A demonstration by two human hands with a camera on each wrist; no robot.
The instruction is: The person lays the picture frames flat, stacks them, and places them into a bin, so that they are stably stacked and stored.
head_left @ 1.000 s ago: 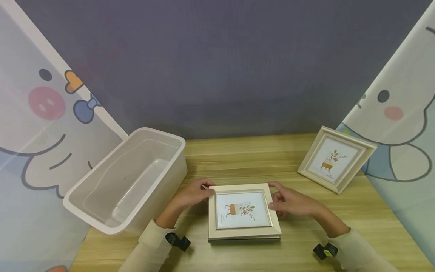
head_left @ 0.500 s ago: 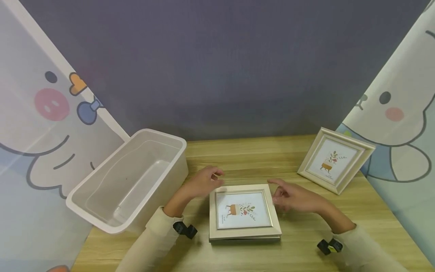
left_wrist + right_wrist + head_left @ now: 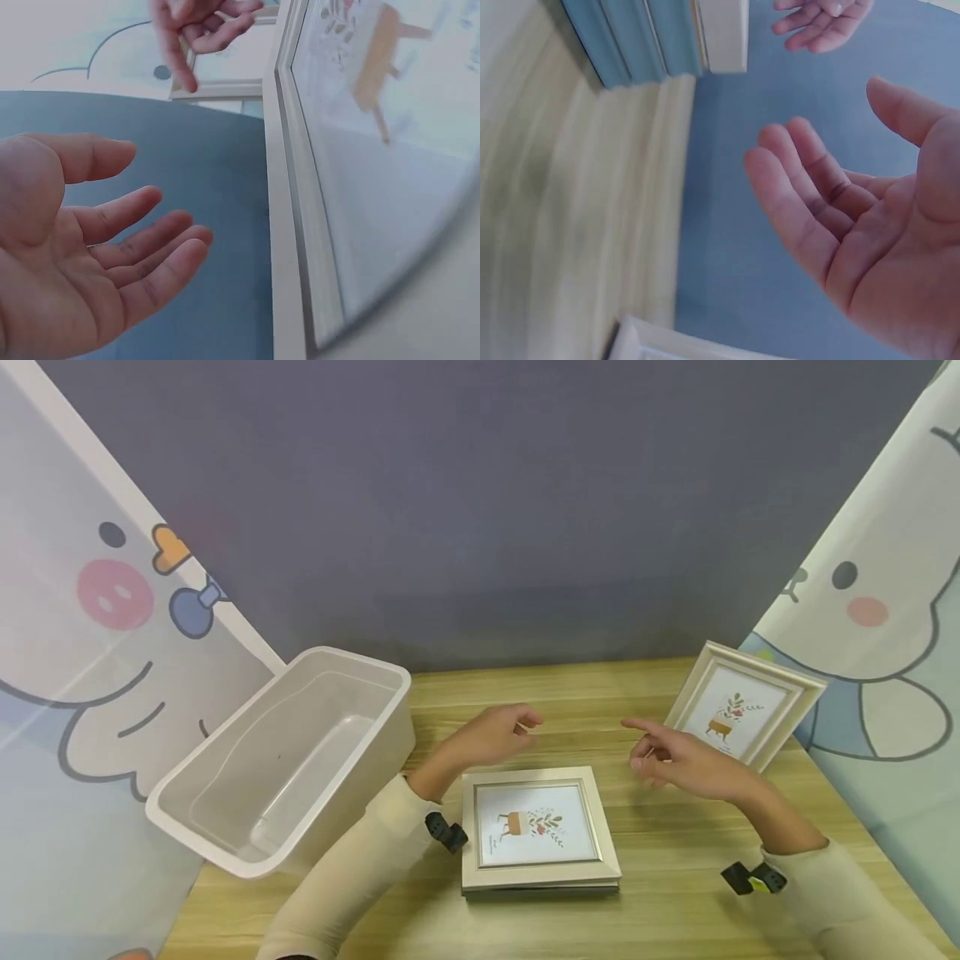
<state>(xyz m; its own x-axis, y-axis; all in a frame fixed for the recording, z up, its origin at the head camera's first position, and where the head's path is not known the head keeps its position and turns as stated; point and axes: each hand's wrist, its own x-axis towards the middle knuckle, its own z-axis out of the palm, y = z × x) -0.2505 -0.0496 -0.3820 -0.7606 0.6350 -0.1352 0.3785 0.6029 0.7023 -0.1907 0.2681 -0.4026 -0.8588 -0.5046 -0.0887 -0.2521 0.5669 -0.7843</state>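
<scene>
Wooden table [image 3: 675, 893]: both hands, left [image 3: 487, 739] and right [image 3: 686, 764], hover above flat picture frame [image 3: 536, 827], fingers relaxed, empty.

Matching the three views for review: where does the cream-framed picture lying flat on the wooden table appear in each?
Head: flat cream-framed picture, bottom centre, between both forearms.
Left wrist: fills the right side, its glass towards the camera.
Right wrist: probably the pale frame corner at the bottom edge; too little shows.
Shared landmark: the left hand.
</scene>
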